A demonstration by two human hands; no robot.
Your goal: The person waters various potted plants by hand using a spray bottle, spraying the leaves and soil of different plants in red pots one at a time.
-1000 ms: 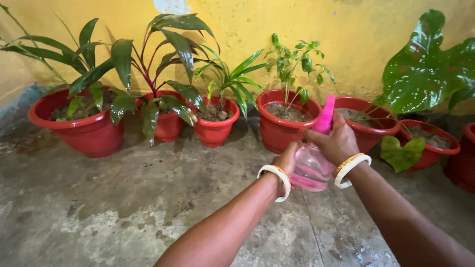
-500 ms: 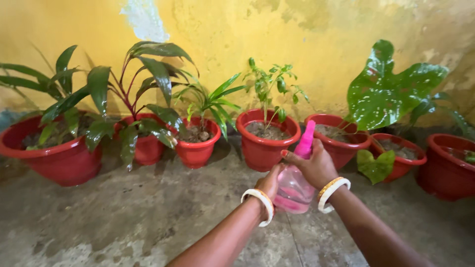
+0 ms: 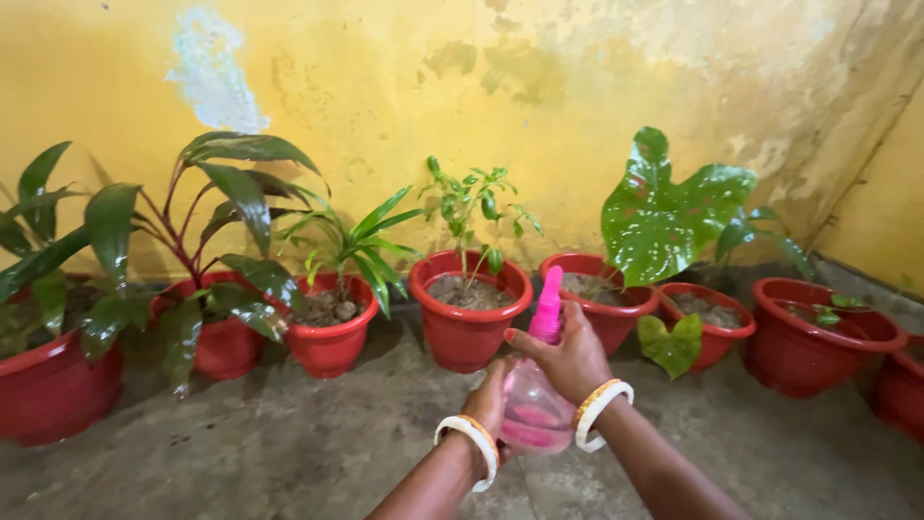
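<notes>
In the head view, a translucent pink plastic spray bottle (image 3: 535, 409) stood nearly upright above the rough concrete floor (image 3: 241, 453), nozzle aimed at a glossy red plastic pot (image 3: 469, 327). The right hand (image 3: 568, 361) gripped its neck; the left hand (image 3: 491, 400) cupped its rounded body.

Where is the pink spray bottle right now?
The pink spray bottle is low in the middle of the head view, held between the left hand and right hand, just in front of the red pot with the thin green plant.
</notes>
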